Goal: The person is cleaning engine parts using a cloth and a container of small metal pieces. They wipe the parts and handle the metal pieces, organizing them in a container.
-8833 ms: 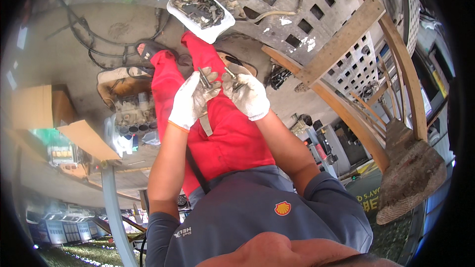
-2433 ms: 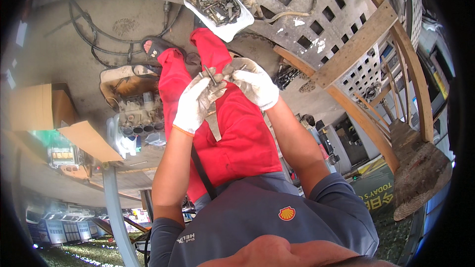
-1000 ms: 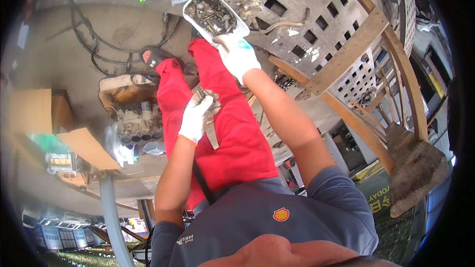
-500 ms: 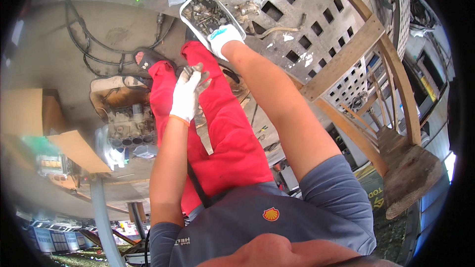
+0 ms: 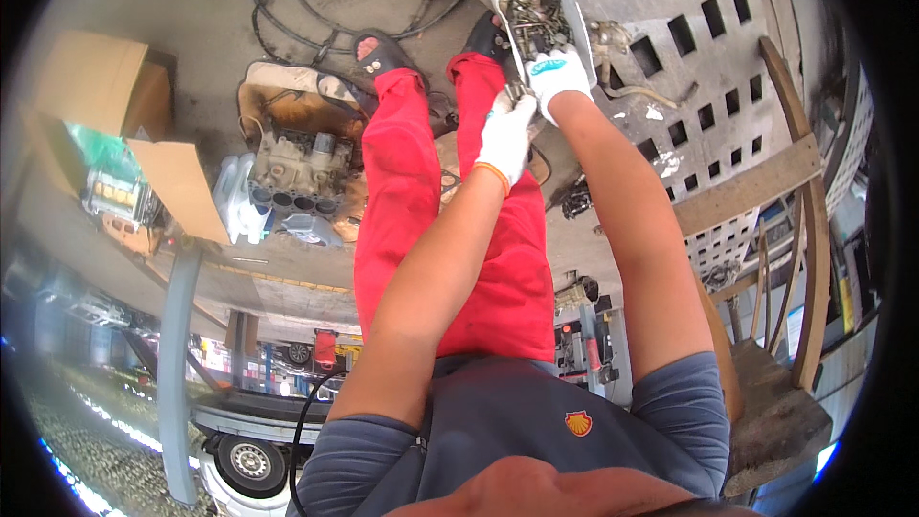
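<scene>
My left hand (image 5: 506, 137), in a white work glove with an orange cuff, is closed around small grey metal pieces (image 5: 518, 92) that look like bolts. It is beside the near left corner of a white plastic container (image 5: 583, 36). Loose bolts and other small hardware (image 5: 536, 8) fill that container. Over its near end, my right hand (image 5: 559, 82), gloved in white with a blue patch, reaches down into the hardware. Its fingertips are hidden there, so I cannot tell whether they grip anything.
An engine block (image 5: 299, 174) stands left of my legs, close to an open cardboard box (image 5: 182, 187). Black cables (image 5: 316, 33) lie on the floor ahead. To the right are a metal sheet with square holes (image 5: 682, 36) and a wooden chair (image 5: 751, 187).
The view has shifted, so the scene sits further right. My left hand has come up close to the container and the right hand. The right hand is still at the container.
</scene>
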`<state>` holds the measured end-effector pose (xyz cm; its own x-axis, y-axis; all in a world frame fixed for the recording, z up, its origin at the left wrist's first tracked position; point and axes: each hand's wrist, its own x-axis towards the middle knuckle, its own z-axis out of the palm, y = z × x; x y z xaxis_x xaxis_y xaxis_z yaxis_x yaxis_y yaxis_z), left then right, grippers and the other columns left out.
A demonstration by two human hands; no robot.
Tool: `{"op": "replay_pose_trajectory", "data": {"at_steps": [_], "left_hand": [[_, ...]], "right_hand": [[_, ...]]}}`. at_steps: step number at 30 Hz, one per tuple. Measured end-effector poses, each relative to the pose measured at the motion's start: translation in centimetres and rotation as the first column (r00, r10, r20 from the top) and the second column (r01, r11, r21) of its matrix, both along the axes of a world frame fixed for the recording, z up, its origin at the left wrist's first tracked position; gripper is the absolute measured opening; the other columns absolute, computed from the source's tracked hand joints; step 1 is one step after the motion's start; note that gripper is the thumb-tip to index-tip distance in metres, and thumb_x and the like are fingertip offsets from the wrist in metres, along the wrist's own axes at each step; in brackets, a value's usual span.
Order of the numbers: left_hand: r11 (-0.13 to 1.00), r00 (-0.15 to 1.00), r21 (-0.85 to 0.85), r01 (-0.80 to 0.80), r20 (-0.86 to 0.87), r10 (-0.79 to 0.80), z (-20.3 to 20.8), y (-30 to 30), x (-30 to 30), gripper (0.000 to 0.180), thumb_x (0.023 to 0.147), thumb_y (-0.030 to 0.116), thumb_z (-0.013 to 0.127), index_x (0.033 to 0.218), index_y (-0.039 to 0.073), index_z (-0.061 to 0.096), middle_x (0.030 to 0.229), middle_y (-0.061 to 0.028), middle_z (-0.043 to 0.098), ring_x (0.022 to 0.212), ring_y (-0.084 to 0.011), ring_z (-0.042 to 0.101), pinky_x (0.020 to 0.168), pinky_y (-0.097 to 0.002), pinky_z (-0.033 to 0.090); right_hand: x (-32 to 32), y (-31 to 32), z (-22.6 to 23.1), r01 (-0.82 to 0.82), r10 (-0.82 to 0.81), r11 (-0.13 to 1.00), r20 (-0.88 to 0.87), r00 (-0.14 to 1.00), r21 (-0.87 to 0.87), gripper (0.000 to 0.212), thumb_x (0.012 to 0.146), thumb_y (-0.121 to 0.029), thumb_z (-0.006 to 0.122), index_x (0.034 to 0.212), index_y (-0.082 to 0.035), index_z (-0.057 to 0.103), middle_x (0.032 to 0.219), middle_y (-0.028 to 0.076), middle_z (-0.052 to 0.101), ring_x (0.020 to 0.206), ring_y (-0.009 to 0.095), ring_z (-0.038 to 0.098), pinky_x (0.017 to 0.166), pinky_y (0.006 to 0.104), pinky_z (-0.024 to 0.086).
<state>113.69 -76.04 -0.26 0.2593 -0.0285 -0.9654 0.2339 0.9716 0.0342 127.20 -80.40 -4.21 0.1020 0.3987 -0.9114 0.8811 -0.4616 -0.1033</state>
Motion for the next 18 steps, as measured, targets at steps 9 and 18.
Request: {"op": "replay_pose_trajectory", "data": {"at_steps": [9, 18], "left_hand": [[0.994, 0.994, 0.021, -0.104, 0.043, 0.103, -0.2, -1.0, -0.8, 0.026, 0.106, 0.010, 0.059, 0.132, 0.010, 0.060, 0.117, -0.0036, 0.064, 0.104, -0.0175, 0.064, 0.091, -0.0329, 0.054], [0.987, 0.986, 0.028, -0.161, 0.049, 0.160, -0.5, -2.3, -0.9, 0.033, 0.105, 0.012, 0.062, 0.138, 0.011, 0.060, 0.124, -0.0030, 0.064, 0.110, -0.0185, 0.064, 0.098, -0.0369, 0.054]], "right_hand": [[-0.4, -0.8, 0.5, 0.075, -0.077, 0.993, 0.020, 0.997, 0.090, 0.029, 0.099, -0.021, 0.062, 0.127, -0.017, 0.067, 0.134, 0.010, 0.070, 0.126, 0.030, 0.066, 0.118, 0.0531, 0.034], [-0.2, -0.2, 0.9, -0.018, 0.018, 0.999, 0.016, 1.000, 0.027, 0.026, 0.097, -0.024, 0.065, 0.122, -0.018, 0.070, 0.127, 0.009, 0.071, 0.125, 0.028, 0.065, 0.119, 0.0531, 0.034]]}}
